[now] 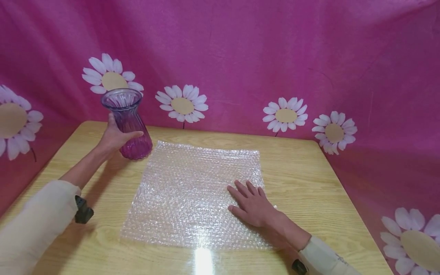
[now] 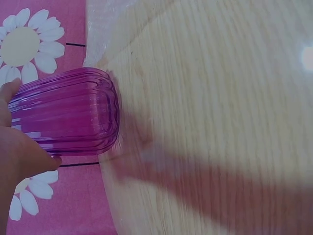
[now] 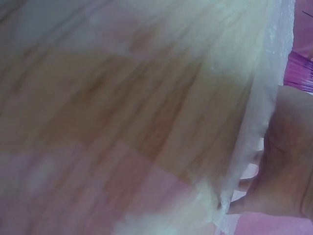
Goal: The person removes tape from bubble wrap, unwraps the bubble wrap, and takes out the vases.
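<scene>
A ribbed purple glass vase (image 1: 137, 147) with a flared rim leans slightly at the left rear of the table. My left hand (image 1: 115, 136) grips it around the middle, the thumb across the near side; most of the fingers are hidden behind the glass. Seen from the left wrist, the vase's base (image 2: 100, 112) is close to the wood, but I cannot tell whether it touches. A sheet of clear bubble wrap (image 1: 192, 194) lies flat to the right of the vase. On its right part rests my right hand (image 1: 254, 208), palm down with fingers spread.
The light wooden table (image 1: 302, 179) carries the wrap and reflects a bright light at its front. A pink cloth (image 1: 233, 49) with large white daisies hangs behind and on both sides. Small dark devices (image 1: 83, 210) sit at both wrists.
</scene>
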Motion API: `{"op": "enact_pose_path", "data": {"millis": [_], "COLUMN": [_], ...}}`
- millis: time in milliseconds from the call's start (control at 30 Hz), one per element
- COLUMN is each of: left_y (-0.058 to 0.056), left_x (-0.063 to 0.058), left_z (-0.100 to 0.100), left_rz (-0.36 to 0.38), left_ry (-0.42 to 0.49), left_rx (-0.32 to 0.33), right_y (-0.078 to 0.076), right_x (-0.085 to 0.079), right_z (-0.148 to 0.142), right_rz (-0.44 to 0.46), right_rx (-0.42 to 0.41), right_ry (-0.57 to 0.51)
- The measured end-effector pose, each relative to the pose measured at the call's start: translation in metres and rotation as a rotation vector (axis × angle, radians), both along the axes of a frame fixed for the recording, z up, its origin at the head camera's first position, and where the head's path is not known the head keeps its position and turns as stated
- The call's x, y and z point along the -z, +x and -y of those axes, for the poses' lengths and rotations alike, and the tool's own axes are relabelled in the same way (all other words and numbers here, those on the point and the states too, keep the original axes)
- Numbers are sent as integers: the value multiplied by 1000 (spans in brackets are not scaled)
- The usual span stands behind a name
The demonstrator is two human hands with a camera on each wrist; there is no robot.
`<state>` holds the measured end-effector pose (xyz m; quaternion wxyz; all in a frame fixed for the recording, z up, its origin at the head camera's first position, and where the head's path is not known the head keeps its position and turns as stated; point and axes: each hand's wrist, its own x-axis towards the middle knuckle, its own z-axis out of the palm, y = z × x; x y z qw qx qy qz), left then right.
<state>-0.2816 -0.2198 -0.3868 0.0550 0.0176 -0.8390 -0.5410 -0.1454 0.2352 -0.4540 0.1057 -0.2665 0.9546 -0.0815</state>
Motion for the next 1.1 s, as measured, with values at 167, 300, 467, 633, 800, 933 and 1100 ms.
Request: {"op": "enact_pose_path", "data": {"millis": [167, 300, 467, 633, 800, 933, 1100], "left_y": [3, 5, 10, 13, 15, 19, 28], "left_x": [2, 5, 8, 8, 7, 9, 10], "left_z": [2, 5, 7, 7, 8, 7, 3], "left_rz": [-32, -71, -128, -155, -145, -151, -192], "left_ry": [8, 14, 15, 2, 41, 50, 34], "left_rx": [35, 62, 83, 79, 63, 21, -35], "right_y": [-1, -3, -6, -9, -11, -14, -15], "right_x": [-3, -6, -11, -13, -14, -15, -19], "right_z": [0, 0, 1, 2, 1, 1, 1], "right_rz": [-26, -44, -42, -49, -98, -147, -154], "right_rx": [-20, -33, -39, -52, -82, -99, -95], "right_ry": [7, 14, 19, 5, -30, -59, -84]}}
